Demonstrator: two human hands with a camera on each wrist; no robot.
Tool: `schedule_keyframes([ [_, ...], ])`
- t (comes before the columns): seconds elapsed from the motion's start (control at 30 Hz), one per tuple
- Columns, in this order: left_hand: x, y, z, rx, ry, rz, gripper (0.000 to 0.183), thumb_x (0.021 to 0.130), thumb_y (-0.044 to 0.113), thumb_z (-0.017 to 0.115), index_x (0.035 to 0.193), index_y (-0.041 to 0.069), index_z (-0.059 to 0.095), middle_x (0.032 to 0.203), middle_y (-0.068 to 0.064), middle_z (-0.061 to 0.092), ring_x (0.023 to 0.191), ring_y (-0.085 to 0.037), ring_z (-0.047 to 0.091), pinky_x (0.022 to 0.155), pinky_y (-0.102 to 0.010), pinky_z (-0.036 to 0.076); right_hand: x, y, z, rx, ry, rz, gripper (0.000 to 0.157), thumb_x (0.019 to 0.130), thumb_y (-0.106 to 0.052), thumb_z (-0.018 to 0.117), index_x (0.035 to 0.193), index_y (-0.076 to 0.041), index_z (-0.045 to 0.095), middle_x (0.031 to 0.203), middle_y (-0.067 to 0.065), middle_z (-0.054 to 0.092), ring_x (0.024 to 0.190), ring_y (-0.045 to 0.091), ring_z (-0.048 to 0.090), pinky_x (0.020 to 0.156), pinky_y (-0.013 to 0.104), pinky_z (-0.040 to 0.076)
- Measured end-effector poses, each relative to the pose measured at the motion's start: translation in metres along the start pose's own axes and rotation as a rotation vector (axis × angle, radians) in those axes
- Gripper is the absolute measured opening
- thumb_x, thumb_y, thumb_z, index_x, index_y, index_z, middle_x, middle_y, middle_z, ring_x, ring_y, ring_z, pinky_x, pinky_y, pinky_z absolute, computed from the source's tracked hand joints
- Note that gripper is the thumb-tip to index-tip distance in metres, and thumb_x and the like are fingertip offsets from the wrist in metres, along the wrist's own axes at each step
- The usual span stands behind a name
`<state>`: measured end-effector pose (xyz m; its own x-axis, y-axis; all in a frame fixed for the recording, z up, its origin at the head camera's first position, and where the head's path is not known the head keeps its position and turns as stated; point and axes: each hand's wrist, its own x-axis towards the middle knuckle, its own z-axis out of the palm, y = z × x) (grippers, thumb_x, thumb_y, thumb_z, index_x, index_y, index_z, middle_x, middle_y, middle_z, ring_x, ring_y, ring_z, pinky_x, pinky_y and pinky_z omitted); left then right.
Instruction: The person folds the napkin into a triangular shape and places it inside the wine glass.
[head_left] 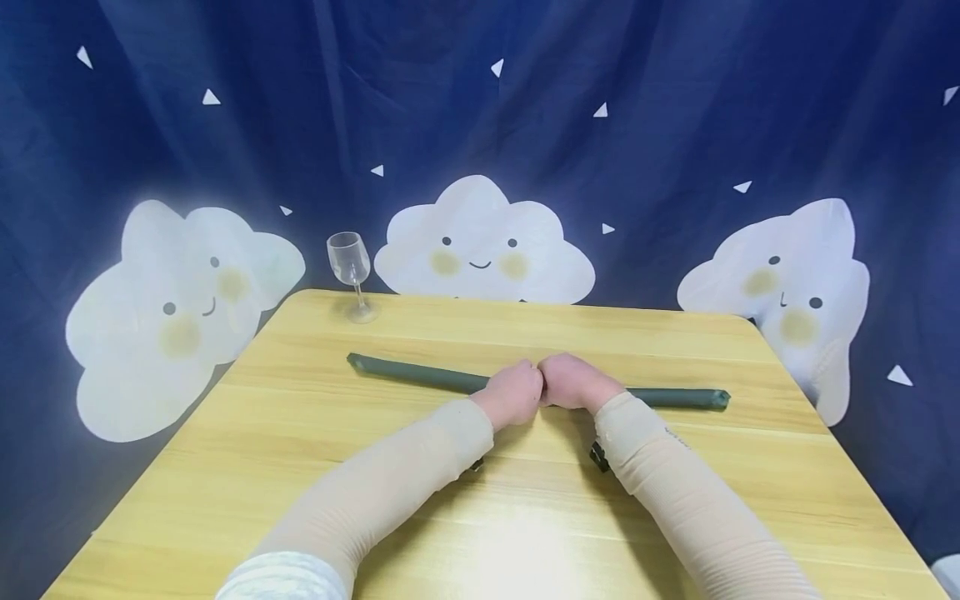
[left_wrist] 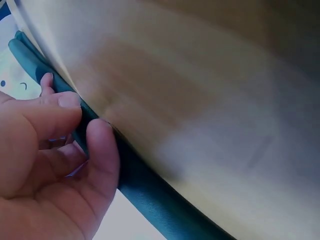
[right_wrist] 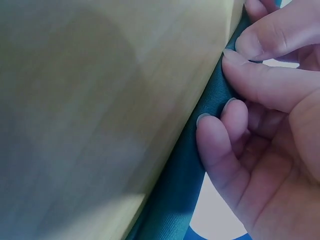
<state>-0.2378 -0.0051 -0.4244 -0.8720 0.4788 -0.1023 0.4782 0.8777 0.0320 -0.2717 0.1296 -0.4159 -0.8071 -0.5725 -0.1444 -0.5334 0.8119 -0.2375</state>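
A long, thin roll of dark green cloth (head_left: 416,372) lies crosswise on the table, and its woven surface shows in the right wrist view. Around its middle, my left hand (head_left: 513,393) and right hand (head_left: 573,381) meet side by side, knuckles touching. The left wrist view has my left hand (left_wrist: 45,170) with thumb and fingers curled at the roll (left_wrist: 145,190). In the right wrist view, my right hand (right_wrist: 280,125) holds the roll (right_wrist: 175,190) with bent fingers; other fingertips appear just above it. The stretch of cloth under both hands is hidden.
A clear stemmed glass (head_left: 349,260) stands near the far left corner of the wooden table (head_left: 300,417). Behind the far edge hangs a dark blue curtain (head_left: 525,125) printed with smiling clouds and small white triangles.
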Motion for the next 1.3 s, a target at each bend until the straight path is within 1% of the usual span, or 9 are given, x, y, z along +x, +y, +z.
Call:
schedule_keyframes([
  [0.2, -0.003, 0.007, 0.003, 0.144, -0.025, -0.033, 0.041, 0.101, 0.033, 0.06, 0.132, 0.005, 0.06, 0.114, -0.01, 0.058, 0.088, -0.019, 0.061, 0.067, -0.034, 0.057, -0.004, 0.0, 0.001, -0.005, 0.029, -0.049, 0.007, 0.083, -0.01, 0.072, 0.082, -0.014, 0.066, 0.081, 0.0, 0.065, 0.08, 0.021, 0.063, 0.082, 0.042, 0.053],
  [0.27, -0.004, 0.01, 0.002, 0.192, -0.038, -0.06, 0.043, 0.103, 0.038, 0.056, 0.132, 0.006, 0.06, 0.11, -0.01, 0.057, 0.085, -0.019, 0.059, 0.065, -0.033, 0.056, -0.006, -0.002, 0.002, -0.022, 0.052, -0.071, 0.007, 0.082, -0.009, 0.072, 0.082, -0.013, 0.065, 0.082, 0.001, 0.065, 0.083, 0.024, 0.065, 0.084, 0.044, 0.054],
  [0.43, -0.008, 0.01, 0.001, 0.276, -0.068, -0.107, 0.048, 0.105, 0.049, 0.045, 0.129, 0.01, 0.059, 0.1, -0.01, 0.054, 0.077, -0.018, 0.054, 0.061, -0.032, 0.051, -0.009, -0.007, 0.004, -0.066, 0.069, -0.053, 0.007, 0.084, -0.008, 0.071, 0.085, -0.009, 0.064, 0.087, 0.006, 0.064, 0.09, 0.028, 0.064, 0.089, 0.045, 0.052],
  [0.63, -0.009, 0.005, 0.001, 0.342, -0.058, -0.083, 0.05, 0.106, 0.05, 0.042, 0.133, 0.011, 0.056, 0.1, -0.008, 0.054, 0.083, -0.018, 0.051, 0.067, -0.034, 0.05, -0.008, -0.011, 0.004, -0.081, 0.067, -0.005, 0.006, 0.087, -0.008, 0.07, 0.087, -0.007, 0.064, 0.089, 0.008, 0.063, 0.09, 0.028, 0.063, 0.089, 0.045, 0.052],
  [0.73, -0.008, 0.002, 0.001, 0.386, -0.043, -0.037, 0.048, 0.106, 0.049, 0.044, 0.131, 0.011, 0.057, 0.102, -0.007, 0.056, 0.088, -0.018, 0.052, 0.071, -0.034, 0.049, -0.006, -0.009, 0.004, -0.085, 0.072, -0.008, 0.007, 0.087, -0.008, 0.069, 0.084, -0.008, 0.063, 0.088, 0.007, 0.062, 0.087, 0.026, 0.063, 0.087, 0.045, 0.053],
  [0.87, -0.005, -0.005, 0.006, 0.381, 0.003, 0.045, 0.045, 0.105, 0.049, 0.049, 0.127, 0.012, 0.064, 0.098, -0.003, 0.059, 0.088, -0.016, 0.053, 0.069, -0.033, 0.049, -0.007, -0.008, 0.005, -0.083, 0.085, -0.037, 0.01, 0.089, -0.011, 0.072, 0.084, -0.009, 0.063, 0.086, 0.006, 0.061, 0.084, 0.024, 0.061, 0.085, 0.044, 0.052],
  [0.97, -0.005, -0.012, 0.01, 0.279, 0.038, 0.058, 0.045, 0.102, 0.05, 0.054, 0.123, 0.013, 0.069, 0.098, -0.004, 0.058, 0.087, -0.019, 0.056, 0.069, -0.033, 0.052, -0.009, -0.008, 0.007, -0.08, 0.1, -0.082, 0.013, 0.088, -0.016, 0.076, 0.087, -0.009, 0.065, 0.086, 0.004, 0.06, 0.084, 0.022, 0.06, 0.084, 0.042, 0.052],
  [1.1, -0.008, -0.021, 0.011, 0.169, 0.04, 0.061, 0.043, 0.101, 0.048, 0.059, 0.121, 0.011, 0.07, 0.105, -0.007, 0.057, 0.091, -0.025, 0.059, 0.073, -0.036, 0.056, -0.012, -0.009, 0.01, -0.079, 0.109, -0.125, 0.014, 0.086, -0.014, 0.078, 0.09, -0.01, 0.066, 0.085, 0.001, 0.056, 0.079, 0.018, 0.054, 0.077, 0.038, 0.051],
  [1.3, -0.017, -0.031, 0.011, 0.193, 0.019, 0.146, 0.039, 0.1, 0.051, 0.057, 0.107, 0.015, 0.07, 0.105, -0.005, 0.059, 0.098, -0.021, 0.051, 0.087, -0.034, 0.044, -0.018, -0.011, 0.01, -0.101, 0.095, -0.132, 0.021, 0.083, -0.004, 0.079, 0.089, -0.014, 0.063, 0.084, -0.002, 0.051, 0.075, 0.016, 0.05, 0.071, 0.036, 0.05],
])
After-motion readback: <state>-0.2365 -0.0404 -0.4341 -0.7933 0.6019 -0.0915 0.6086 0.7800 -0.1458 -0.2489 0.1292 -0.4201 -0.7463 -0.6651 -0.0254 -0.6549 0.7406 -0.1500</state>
